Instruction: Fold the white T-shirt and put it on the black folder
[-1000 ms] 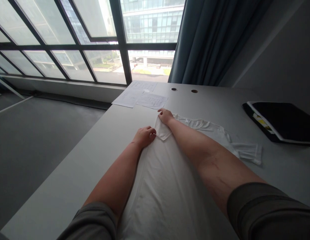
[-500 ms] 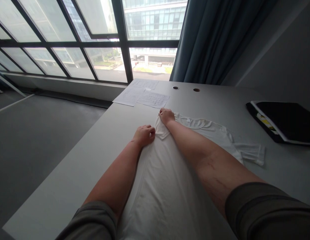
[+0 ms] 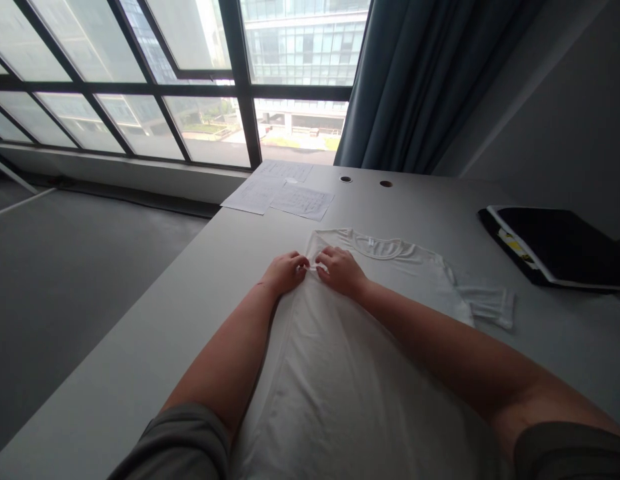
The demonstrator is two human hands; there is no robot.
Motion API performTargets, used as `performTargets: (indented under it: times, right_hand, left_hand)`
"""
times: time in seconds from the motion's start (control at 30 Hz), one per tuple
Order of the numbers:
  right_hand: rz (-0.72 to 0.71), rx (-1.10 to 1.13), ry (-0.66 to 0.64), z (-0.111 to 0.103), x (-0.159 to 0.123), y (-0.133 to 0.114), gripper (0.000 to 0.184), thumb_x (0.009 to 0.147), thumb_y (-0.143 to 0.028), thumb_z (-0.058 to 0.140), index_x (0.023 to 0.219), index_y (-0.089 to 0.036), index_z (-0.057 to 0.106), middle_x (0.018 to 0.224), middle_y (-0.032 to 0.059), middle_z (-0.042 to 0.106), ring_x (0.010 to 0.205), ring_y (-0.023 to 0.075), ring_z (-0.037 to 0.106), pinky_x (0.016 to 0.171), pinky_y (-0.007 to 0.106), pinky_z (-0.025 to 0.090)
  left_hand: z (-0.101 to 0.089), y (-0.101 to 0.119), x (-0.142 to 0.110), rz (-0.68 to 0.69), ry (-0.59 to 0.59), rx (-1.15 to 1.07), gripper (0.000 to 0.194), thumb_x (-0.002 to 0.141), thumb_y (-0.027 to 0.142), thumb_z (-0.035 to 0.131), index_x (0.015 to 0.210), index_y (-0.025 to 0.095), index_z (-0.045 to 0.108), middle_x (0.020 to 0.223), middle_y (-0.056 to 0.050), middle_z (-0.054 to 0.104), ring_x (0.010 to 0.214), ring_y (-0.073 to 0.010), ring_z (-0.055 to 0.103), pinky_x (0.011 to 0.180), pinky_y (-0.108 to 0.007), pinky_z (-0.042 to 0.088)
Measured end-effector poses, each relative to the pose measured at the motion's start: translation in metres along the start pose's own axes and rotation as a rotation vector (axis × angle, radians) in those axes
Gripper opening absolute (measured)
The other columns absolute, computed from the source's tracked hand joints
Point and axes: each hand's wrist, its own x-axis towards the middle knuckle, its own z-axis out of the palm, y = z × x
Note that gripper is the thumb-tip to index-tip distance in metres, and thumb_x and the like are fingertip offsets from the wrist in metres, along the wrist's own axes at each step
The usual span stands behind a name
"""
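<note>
A white T-shirt (image 3: 340,373) lies spread on the white table, its collar toward the window and one sleeve stretched out to the right. At its left edge, below the shoulder, my left hand (image 3: 288,272) is closed in a pinch on the fabric. My right hand (image 3: 341,268) pinches the same spot from the right, fingertips close to those of the left. A small fold of cloth shows between the two hands. My right forearm crosses over the shirt's body and hides part of it.
Printed papers (image 3: 277,190) lie at the table's far left corner. Two round cable holes (image 3: 345,179) sit near the far edge. On the right rests a black folder (image 3: 565,243) with papers inside. A blue curtain (image 3: 405,87) hangs beside the window.
My right hand has moved from the shirt's shoulder down toward me, beside my left hand, and pinches the cloth there. My left hand keeps its place. The view has shifted slightly.
</note>
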Motion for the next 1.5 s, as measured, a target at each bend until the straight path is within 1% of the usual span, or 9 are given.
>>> performTargets:
  times: [0.1, 0.23, 0.43, 0.63, 0.83, 1.0, 1.13, 1.3, 1.5]
  right_hand:
    - [-0.076, 0.087, 0.037, 0.007, -0.026, -0.008, 0.031, 0.096, -0.032, 0.066, 0.125, -0.023, 0.071, 0.124, 0.0101, 0.069, 0.111, 0.0272, 0.060, 0.102, 0.041, 0.039]
    - [-0.055, 0.073, 0.061, 0.010, -0.029, -0.010, 0.015, 0.099, -0.028, 0.063, 0.103, -0.022, 0.076, 0.111, 0.0087, 0.073, 0.104, 0.0250, 0.061, 0.099, 0.039, 0.039]
    - [-0.137, 0.024, 0.089, 0.002, -0.026, -0.004, 0.022, 0.103, -0.026, 0.056, 0.092, -0.020, 0.074, 0.102, 0.0094, 0.074, 0.101, 0.0243, 0.061, 0.105, 0.042, 0.036]
    - [-0.198, 0.117, 0.000, 0.000, -0.040, 0.000, 0.021, 0.099, -0.020, 0.057, 0.110, -0.022, 0.075, 0.120, 0.0098, 0.073, 0.111, 0.0243, 0.063, 0.116, 0.047, 0.032]
    - [-0.183, 0.118, -0.064, -0.026, -0.088, 0.006, 0.043, 0.101, -0.031, 0.056, 0.143, -0.027, 0.062, 0.147, 0.0119, 0.062, 0.134, 0.0295, 0.057, 0.123, 0.059, 0.027]
    - [0.152, 0.001, 0.092, -0.053, -0.187, 0.066, 0.041, 0.099, -0.038, 0.050, 0.134, -0.032, 0.069, 0.141, 0.0097, 0.066, 0.136, 0.0291, 0.058, 0.124, 0.057, 0.030]
    - [0.503, -0.108, 0.222, -0.059, -0.257, 0.126, 0.040, 0.094, -0.038, 0.047, 0.122, -0.031, 0.075, 0.131, 0.0118, 0.070, 0.129, 0.0290, 0.062, 0.116, 0.049, 0.044]
    - [0.788, -0.246, 0.371, -0.061, -0.267, 0.163, 0.042, 0.092, -0.033, 0.046, 0.119, -0.023, 0.077, 0.131, 0.0154, 0.069, 0.123, 0.0284, 0.064, 0.111, 0.044, 0.048]
    - [0.984, -0.247, 0.290, -0.061, -0.259, 0.184, 0.039, 0.096, -0.038, 0.048, 0.120, -0.025, 0.076, 0.139, 0.0110, 0.067, 0.125, 0.0302, 0.062, 0.109, 0.050, 0.044]
  left_hand:
    - [-0.002, -0.001, -0.001, -0.033, 0.017, -0.017, 0.027, 0.088, 0.025, 0.061, 0.113, 0.026, 0.072, 0.112, -0.004, 0.069, 0.088, -0.0161, 0.067, 0.091, -0.029, 0.054]
    - [-0.006, -0.003, -0.002, -0.049, -0.001, -0.036, 0.019, 0.087, 0.024, 0.061, 0.102, 0.024, 0.072, 0.103, -0.003, 0.069, 0.079, -0.0143, 0.065, 0.083, -0.027, 0.053]
    - [-0.006, -0.008, -0.002, 0.008, 0.001, -0.070, 0.017, 0.085, 0.021, 0.058, 0.092, 0.025, 0.072, 0.094, 0.000, 0.069, 0.072, -0.0124, 0.061, 0.076, -0.025, 0.049]
    - [-0.009, -0.009, -0.001, 0.022, -0.035, -0.119, 0.032, 0.079, 0.019, 0.057, 0.106, 0.026, 0.073, 0.098, 0.000, 0.072, 0.072, -0.0128, 0.061, 0.076, -0.026, 0.050]
    - [-0.010, -0.017, 0.001, -0.018, -0.037, -0.132, 0.024, 0.080, 0.021, 0.056, 0.093, 0.024, 0.076, 0.085, 0.000, 0.074, 0.076, -0.0154, 0.063, 0.075, -0.026, 0.049]
    - [-0.007, -0.019, 0.007, -0.125, 0.126, -0.051, 0.027, 0.088, 0.022, 0.053, 0.104, 0.023, 0.075, 0.096, -0.004, 0.076, 0.087, -0.0177, 0.066, 0.086, -0.029, 0.053]
    - [0.007, 0.011, 0.032, -0.072, 0.164, 0.097, 0.034, 0.098, 0.026, 0.046, 0.121, 0.023, 0.071, 0.121, -0.009, 0.074, 0.112, -0.0216, 0.066, 0.106, -0.036, 0.049]
    - [0.043, 0.048, 0.089, -0.223, 0.012, 0.223, 0.062, 0.100, 0.042, 0.045, 0.155, 0.012, 0.046, 0.167, -0.019, 0.038, 0.157, -0.0338, 0.030, 0.128, -0.051, 0.026]
    - [0.063, 0.039, 0.119, -0.347, -0.127, 0.209, 0.073, 0.100, 0.052, 0.030, 0.163, 0.016, 0.035, 0.174, -0.013, 0.023, 0.162, -0.0304, 0.019, 0.132, -0.053, 0.016]
